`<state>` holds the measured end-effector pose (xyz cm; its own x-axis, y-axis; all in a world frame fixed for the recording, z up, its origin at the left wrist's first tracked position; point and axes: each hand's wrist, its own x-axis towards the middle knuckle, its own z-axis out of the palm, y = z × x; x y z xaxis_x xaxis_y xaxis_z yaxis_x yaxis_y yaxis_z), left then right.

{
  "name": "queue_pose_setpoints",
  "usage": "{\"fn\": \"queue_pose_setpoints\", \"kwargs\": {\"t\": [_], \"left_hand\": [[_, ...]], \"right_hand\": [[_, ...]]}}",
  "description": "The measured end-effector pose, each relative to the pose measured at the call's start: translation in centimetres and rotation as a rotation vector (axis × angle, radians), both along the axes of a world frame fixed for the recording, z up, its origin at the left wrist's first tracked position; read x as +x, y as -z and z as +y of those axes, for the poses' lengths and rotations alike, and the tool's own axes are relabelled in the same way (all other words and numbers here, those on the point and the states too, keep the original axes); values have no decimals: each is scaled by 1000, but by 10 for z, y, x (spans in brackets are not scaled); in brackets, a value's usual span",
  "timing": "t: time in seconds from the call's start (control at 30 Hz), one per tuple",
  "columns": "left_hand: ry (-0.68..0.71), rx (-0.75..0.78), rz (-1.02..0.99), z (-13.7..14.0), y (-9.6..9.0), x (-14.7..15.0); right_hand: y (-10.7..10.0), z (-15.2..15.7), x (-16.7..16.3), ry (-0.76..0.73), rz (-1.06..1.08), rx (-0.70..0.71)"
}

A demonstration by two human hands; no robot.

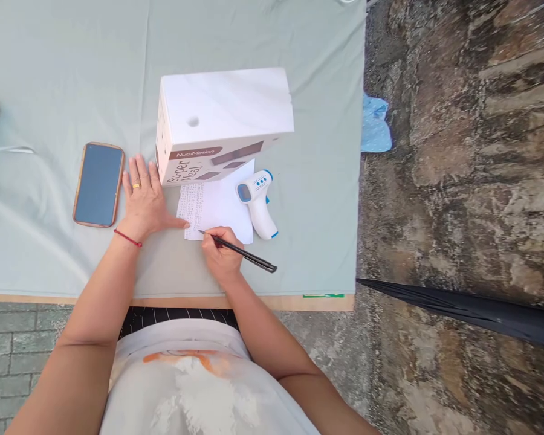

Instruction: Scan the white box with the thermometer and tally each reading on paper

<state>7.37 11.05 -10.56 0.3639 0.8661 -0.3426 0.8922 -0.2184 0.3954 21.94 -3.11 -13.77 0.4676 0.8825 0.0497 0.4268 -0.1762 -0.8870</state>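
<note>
My right hand is closed round a black pen, its tip at the lower left part of a white sheet of paper. Small rows of handwriting fill the sheet's left side. My left hand lies flat on the cloth with its fingers spread, the thumb reaching onto the paper's left edge. A white NutriMotion box stands beyond the sheet and hides its far part; my left fingertips are close to its left side. A white and blue infrared thermometer lies over the paper's right edge.
Left of my left hand lies a smartphone in a brown case. White cables run in from the left edge. A pale green cloth covers the table. Beyond its right edge are a light blue item and a stone wall.
</note>
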Motion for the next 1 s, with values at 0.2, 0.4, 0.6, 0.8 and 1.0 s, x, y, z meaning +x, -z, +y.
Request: {"fn": "queue_pose_setpoints", "kwargs": {"t": [0.2,0.4,0.6,0.8,1.0], "left_hand": [[-4,6,6,0,2,0],[-11,-20,34,1,1,1],[-1,-15,9,1,0,0],[4,-16,23,0,-3,1],[5,-1,7,0,-1,0]], "right_hand": [[-2,1,1,-10,1,-23],[-1,0,1,-1,-1,-32],[-1,1,0,-17,-13,-15],[-2,0,0,10,-8,-4],[-2,1,0,36,-8,-16]]}}
